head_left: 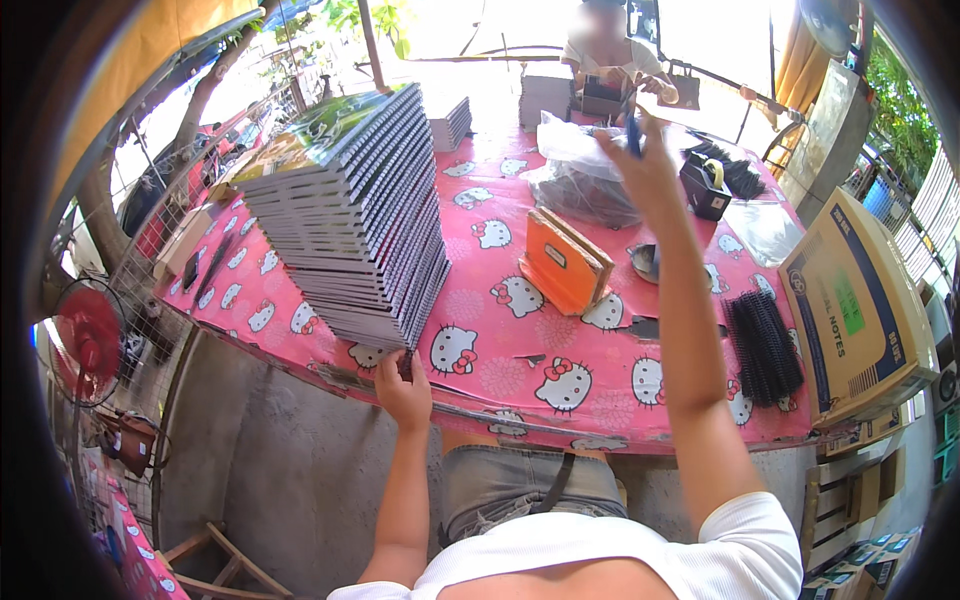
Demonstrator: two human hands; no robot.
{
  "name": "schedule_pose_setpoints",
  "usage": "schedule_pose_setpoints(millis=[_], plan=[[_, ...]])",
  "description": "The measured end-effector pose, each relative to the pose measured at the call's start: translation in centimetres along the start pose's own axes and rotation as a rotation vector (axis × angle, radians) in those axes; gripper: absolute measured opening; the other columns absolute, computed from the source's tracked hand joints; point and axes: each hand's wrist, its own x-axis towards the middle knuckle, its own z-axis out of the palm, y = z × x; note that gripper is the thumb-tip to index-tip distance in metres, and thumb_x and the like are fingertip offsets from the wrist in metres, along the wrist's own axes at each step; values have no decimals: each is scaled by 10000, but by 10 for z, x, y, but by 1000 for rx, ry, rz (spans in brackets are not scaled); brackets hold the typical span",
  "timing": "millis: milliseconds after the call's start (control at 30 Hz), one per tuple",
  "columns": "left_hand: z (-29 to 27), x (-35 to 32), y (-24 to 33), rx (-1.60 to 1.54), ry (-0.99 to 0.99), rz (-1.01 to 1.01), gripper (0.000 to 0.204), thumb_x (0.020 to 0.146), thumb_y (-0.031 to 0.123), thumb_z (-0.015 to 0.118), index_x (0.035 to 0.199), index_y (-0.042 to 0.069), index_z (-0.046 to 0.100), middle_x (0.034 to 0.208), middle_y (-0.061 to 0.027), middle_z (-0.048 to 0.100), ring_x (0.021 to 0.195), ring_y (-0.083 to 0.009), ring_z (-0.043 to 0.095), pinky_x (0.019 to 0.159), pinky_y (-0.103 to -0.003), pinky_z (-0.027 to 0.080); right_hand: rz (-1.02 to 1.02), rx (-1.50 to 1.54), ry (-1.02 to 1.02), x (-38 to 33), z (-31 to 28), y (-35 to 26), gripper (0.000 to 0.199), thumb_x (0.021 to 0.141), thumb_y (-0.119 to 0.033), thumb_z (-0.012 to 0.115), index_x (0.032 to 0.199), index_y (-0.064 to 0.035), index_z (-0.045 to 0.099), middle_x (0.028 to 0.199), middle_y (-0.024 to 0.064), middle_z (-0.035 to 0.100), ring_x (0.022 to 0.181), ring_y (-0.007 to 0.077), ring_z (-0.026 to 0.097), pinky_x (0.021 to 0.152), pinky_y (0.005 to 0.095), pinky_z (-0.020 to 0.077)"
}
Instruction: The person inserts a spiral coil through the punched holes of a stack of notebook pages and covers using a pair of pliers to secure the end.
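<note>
A tall stack of spiral-bound notebooks [350, 215] with black coils along one side stands on the left of the pink table [610, 412]. My left hand [403, 392] is at the stack's bottom near corner, thumb and fingers pinched around something small and dark that I cannot make out. Stretched far out over the table, my right hand [648, 165] is raised and closed around a blue-handled tool [633, 135]; its kind is unclear. Below that forearm lies a bundle of black plastic binding coils [763, 348]. An orange wooden stand [565, 262] sits mid-table.
Behind the stand is a clear plastic bag [580, 190], with a black tape dispenser [706, 188] to its right. A large carton [855, 300] stands at the right edge. Across the table a person [605, 60] sits near more notebooks [545, 100]. A red fan [88, 340] is at left.
</note>
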Motion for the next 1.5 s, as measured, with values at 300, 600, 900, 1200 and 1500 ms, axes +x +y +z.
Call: schedule_pose_setpoints(millis=[300,600,900,1200,1500], plan=[[0,4,-2,-23,56,79,197,779,137,715,905,23,614,817,-122,611,755,-297,596,686,-391,485,-222,-21,-633,-107,87,0,495,863,-463,615,1079,-33,499,1006,209,547,905,377,581,785,448,458],[-8,1,-5,-86,67,82,182,766,78,692,924,44,609,840,-103,614,771,-290,592,685,-385,483,-476,-421,-863,-208,158,17,551,803,-493,645,1176,-108,517,1093,153,544,1049,326,537,865,496,393],[-6,2,-3,-47,45,104,164,754,48,692,899,45,615,830,-81,633,744,-272,605,666,-371,497,-515,-402,-743,-207,168,18,518,794,-472,653,1142,-107,534,1067,136,548,1049,325,524,871,476,374],[-7,3,-3,-98,76,104,147,753,33,686,888,22,630,802,-97,637,719,-272,616,649,-364,504,-584,-408,-764,-200,169,7,481,793,-469,656,1079,-95,560,1039,136,562,968,315,573,815,442,417],[-7,2,-8,-90,66,99,145,770,44,700,902,16,644,857,-122,666,757,-254,649,709,-330,519,-421,-456,-989,-183,169,-4,521,790,-546,616,837,-28,654,783,133,659,707,286,670,599,391,522]])
